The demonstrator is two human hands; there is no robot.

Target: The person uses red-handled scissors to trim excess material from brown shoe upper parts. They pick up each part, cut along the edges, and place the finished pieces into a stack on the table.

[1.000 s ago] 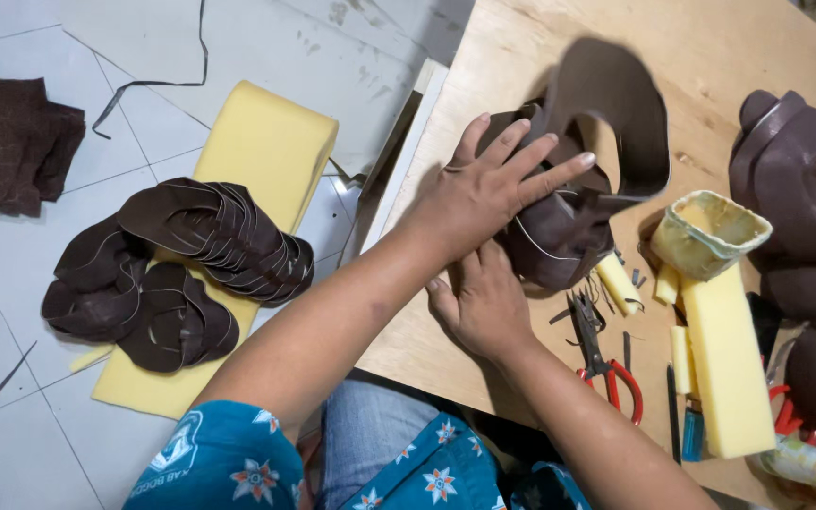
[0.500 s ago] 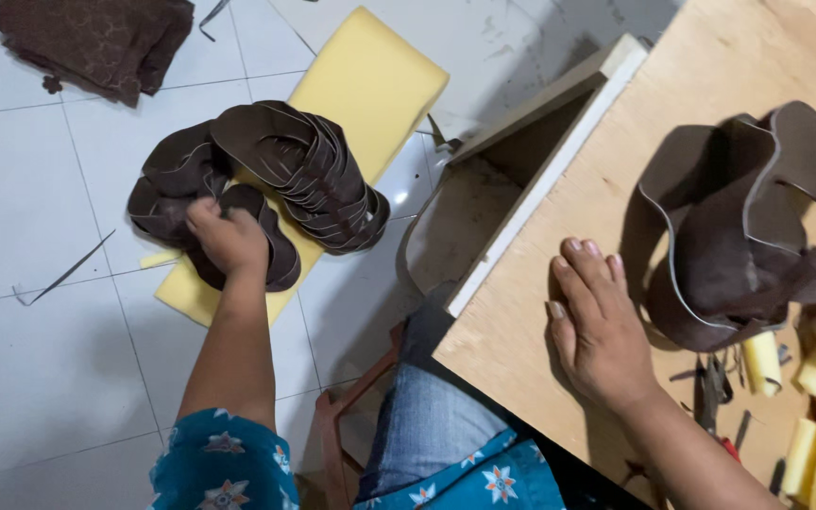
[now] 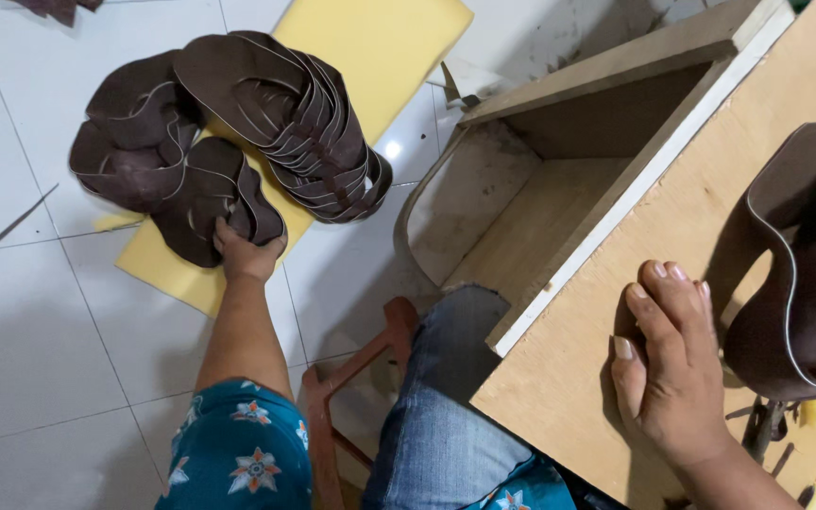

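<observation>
Pinching brown cutout (image 3: pixel 229 203) at foam edge: left hand (image 3: pixel 247 255) | right hand (image 3: pixel 668 368) spread flat near table edge (image 3: pixel 559 283)

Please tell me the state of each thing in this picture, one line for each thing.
left hand: reaching down, gripping a brown leather piece
right hand: flat on the wooden table, holding nothing
leather pile: stacked, resting on the yellow foam sheet
yellow foam sheet: lying flat on the tiled floor
brown shoe upper: curved, on the table beside the right hand
</observation>
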